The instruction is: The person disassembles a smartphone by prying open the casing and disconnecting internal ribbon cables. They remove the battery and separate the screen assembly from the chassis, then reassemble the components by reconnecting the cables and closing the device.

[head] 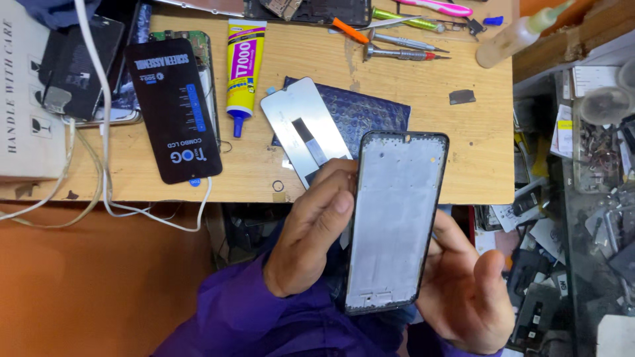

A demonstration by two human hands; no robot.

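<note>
Nearest, held upright over a purple-sleeved lap: a black phone frame (pixel 395 218), bare grey inner plate facing up. Left hand (pixel 316 228) clenched on its left edge, thumb laid along the rim; right hand (pixel 467 284) open-palmed against its right edge and lower corner, fingers propping rather than closing. Just beyond, on the wooden table (pixel 476 165), a silvery display panel (pixel 305 129) lying on a dark blue bubble pouch (pixel 364 112). Left of that, a yellow glue tube (pixel 243 63) and a black screen box (pixel 175 109). Farthest back, screwdrivers (pixel 403 47) and a squeeze bottle (pixel 516 36).
</note>
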